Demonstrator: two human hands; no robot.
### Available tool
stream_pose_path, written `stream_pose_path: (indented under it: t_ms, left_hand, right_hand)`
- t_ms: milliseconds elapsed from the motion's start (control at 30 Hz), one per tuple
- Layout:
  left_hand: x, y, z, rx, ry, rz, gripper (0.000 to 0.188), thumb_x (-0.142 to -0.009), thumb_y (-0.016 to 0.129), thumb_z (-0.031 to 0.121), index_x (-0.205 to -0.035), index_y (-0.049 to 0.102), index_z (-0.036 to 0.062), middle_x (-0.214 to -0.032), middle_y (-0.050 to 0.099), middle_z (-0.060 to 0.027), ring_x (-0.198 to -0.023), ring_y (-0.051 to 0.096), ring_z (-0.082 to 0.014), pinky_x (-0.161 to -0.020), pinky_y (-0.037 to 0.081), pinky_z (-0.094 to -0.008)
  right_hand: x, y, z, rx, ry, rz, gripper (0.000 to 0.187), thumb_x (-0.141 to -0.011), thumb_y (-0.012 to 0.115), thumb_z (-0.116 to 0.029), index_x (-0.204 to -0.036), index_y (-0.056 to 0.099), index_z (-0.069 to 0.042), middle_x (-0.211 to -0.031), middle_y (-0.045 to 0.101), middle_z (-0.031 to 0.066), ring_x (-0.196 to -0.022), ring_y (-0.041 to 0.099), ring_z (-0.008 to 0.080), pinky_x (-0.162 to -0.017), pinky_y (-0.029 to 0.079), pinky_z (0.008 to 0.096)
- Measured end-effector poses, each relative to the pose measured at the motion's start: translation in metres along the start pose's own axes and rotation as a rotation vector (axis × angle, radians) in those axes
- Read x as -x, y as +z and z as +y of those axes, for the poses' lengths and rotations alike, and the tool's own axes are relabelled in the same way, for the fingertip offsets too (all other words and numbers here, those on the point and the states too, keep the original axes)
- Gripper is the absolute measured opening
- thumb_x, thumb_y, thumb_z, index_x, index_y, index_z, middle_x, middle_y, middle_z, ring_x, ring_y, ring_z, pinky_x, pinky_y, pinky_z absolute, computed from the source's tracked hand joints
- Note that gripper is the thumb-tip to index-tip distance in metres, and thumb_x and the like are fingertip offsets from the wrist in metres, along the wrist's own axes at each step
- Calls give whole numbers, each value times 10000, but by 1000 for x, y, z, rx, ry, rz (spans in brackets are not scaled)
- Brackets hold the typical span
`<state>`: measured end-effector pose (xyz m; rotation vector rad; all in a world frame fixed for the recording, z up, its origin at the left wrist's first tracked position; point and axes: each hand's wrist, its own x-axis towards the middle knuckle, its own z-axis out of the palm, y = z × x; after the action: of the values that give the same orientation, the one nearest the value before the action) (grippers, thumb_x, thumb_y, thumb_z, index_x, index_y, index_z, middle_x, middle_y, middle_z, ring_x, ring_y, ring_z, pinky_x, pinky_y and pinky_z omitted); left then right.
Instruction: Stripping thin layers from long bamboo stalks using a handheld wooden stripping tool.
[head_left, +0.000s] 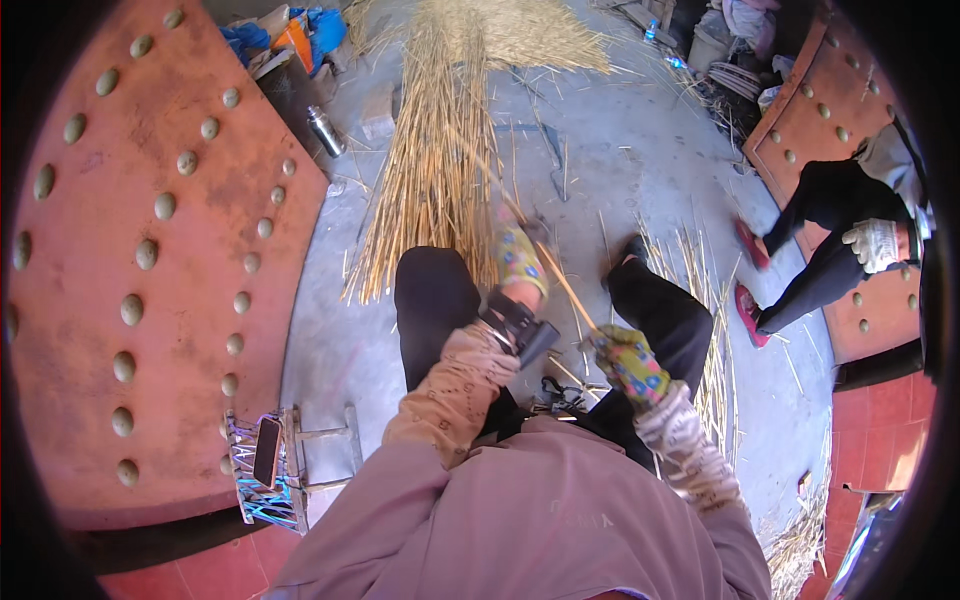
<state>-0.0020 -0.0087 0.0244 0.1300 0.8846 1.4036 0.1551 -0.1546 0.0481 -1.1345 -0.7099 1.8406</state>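
Observation:
In my right hand [632, 368], in a green-yellow patterned glove, is the lower end of a long, thin reed stalk [568, 286]; the fingers are closed round it. The stalk slants up and to the left, its far end blurred. Farther forward, my left hand [519, 258], in a similar glove, is beside the middle of the stalk with its fingers curled in and smeared by motion. A small dark piece [540, 230] shows by those fingers, its kind unclear. A dark device is strapped to my left wrist. Below my hands, between my knees, lies a dark object, partly hidden.
A thick layer of dry stalks [425, 170] spreads ahead, with thinner stalks [718, 350] to my right. A metal flask [325, 131] stands left of the pile. Left is a small stool [290, 470] with a phone on it. Another person [840, 215] in red shoes stands at right, one hand gloved.

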Motion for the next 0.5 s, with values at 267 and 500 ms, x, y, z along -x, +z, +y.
stream_pose_path:
  t_ms: [267, 500]
  left_hand:
    - [-27, 14, 130, 140, 285, 26, 446, -762, 426, 558, -666, 477, 126, -567, 434, 42, -460, 375, -88, -436, 310, -234]
    - [-58, -7, 110, -156, 250, 34, 421, -782, 420, 524, -712, 498, 116, -605, 475, -9, -524, 469, -153, -453, 410, -288]
  right_hand:
    - [113, -119, 18, 480, -412, 131, 289, -758, 560, -270, -878, 547, -8, -798, 556, 100, -491, 456, 56, -409, 350, 156]
    - [138, -250, -2, 1583, -99, 1061, 334, -762, 508, -94, -1096, 492, -92, -1051, 500, 107, -936, 516, 247, -767, 425, 308]
